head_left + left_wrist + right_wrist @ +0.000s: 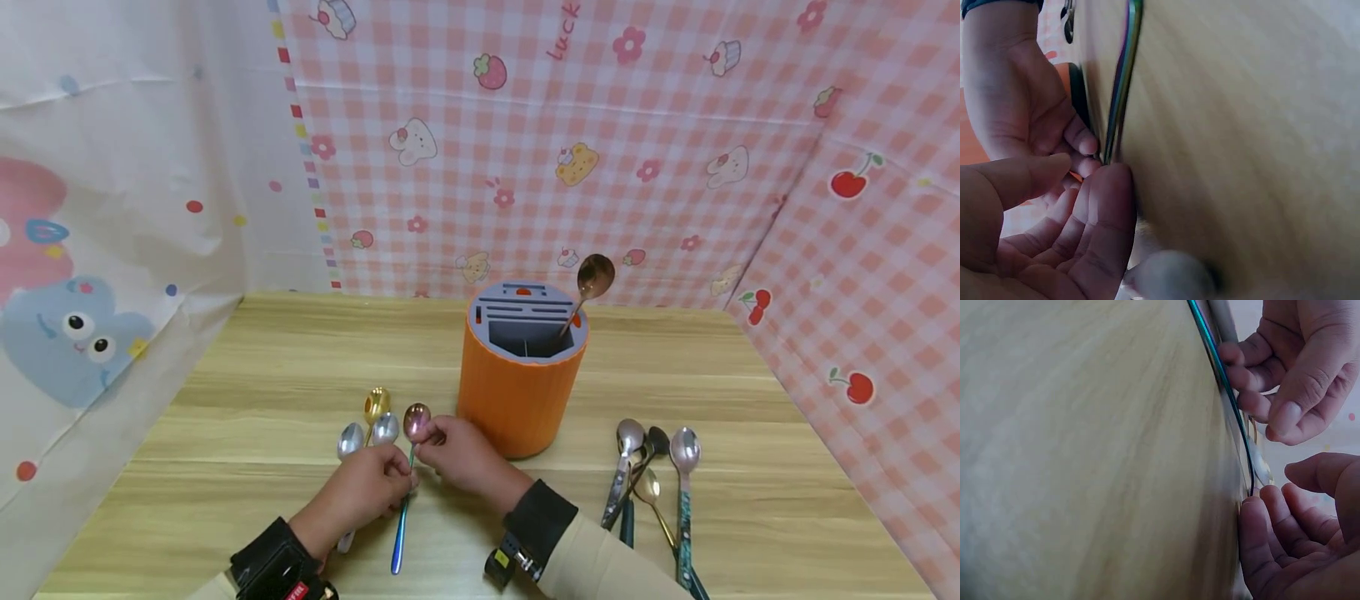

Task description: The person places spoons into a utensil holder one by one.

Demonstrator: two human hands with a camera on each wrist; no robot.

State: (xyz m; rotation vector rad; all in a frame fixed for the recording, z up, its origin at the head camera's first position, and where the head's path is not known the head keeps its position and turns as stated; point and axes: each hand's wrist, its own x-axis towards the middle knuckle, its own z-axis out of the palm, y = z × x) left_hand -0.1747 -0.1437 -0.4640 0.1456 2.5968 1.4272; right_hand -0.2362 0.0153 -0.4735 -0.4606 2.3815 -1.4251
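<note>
A teaspoon with a rainbow sheen [399, 537] lies on the wooden table, its pinkish bowl pointing away from me. At its handle, my left hand [360, 490] touches with the fingertips, thumb apart from them. Beside the bowl is my right hand [467, 458]; the right wrist view shows its fingers [1257, 540] right at the spoon's edge and its thumb held away. Just left of this spoon lie a gold spoon [377, 403] and two silver spoons [350, 441], their handles partly hidden by my left hand.
An orange round utensil holder [517, 392] with a grey slotted top stands behind my right hand, a copper-coloured spoon [596, 277] upright in it. Several spoons [685, 467] lie in an overlapping pile at the right. Patterned cloth walls [525, 217] rise behind the table and along its sides.
</note>
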